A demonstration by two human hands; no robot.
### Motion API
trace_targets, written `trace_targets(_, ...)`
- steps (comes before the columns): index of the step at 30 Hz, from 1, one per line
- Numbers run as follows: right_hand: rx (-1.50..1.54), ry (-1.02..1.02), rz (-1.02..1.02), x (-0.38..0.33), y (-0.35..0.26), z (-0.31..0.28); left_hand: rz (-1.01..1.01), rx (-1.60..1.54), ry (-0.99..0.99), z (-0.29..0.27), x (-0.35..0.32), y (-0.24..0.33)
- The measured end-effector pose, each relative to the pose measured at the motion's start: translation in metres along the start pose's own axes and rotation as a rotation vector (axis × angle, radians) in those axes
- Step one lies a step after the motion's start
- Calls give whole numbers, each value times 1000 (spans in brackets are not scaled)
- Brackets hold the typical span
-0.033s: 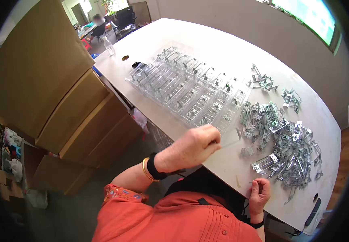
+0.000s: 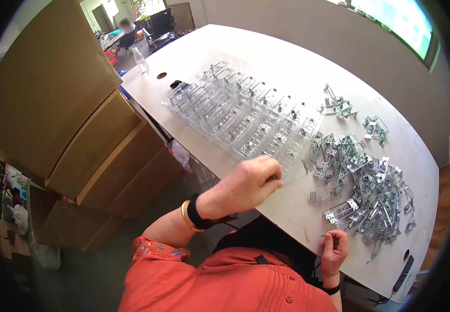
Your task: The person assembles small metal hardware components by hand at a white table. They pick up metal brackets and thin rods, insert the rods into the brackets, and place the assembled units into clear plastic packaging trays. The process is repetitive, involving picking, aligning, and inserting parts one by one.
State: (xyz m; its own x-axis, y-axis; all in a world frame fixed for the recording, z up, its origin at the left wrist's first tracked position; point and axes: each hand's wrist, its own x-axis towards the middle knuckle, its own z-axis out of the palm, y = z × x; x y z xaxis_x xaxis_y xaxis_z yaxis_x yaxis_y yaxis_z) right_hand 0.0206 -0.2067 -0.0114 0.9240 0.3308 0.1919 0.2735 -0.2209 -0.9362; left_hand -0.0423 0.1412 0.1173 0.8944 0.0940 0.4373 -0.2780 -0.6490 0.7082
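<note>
Item: clear plastic trays (image 2: pixel 246 112), laid in a row across the white tabletop (image 2: pixel 287 57), most slots already carrying a metal clip. Item: loose metal clips (image 2: pixel 362 182), a large heap beside the trays, not yet sorted. My left hand (image 2: pixel 246 184), fingers pressed together, pinches the near tray edge. My right hand (image 2: pixel 333 249) pinches something small at the tabletop's near edge; what it is I cannot tell.

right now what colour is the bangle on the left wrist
Gold-yellow bangle, beside a black band, on the left hand; the head view shows it.
</note>
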Motion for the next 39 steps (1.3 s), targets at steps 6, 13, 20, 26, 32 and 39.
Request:
trace_targets(6, -10, -25, 26, 1, 4, -4, -181, 36, 198, -52, 28, -24)
trace_targets(13, -44, -61, 71, 4, -6, -2, -384, 24, 481, -120, 69, -75)
trace_targets(20, 12, -35, 89, 5, -6, -2, -537, 103, 606, -169, 127, -132)
trace_targets(26, -29, -29, 58, 4, -3, -4, -627, 214, 543, -164, 166, -164)
trace_targets(32, -15, -10, 59, 3, -1, -3, -757, 315, 456, -160, 198, -187)
trace_targets(39, -23, -12, 56, 4, -5, -1, -811, 390, 411, -153, 211, -208)
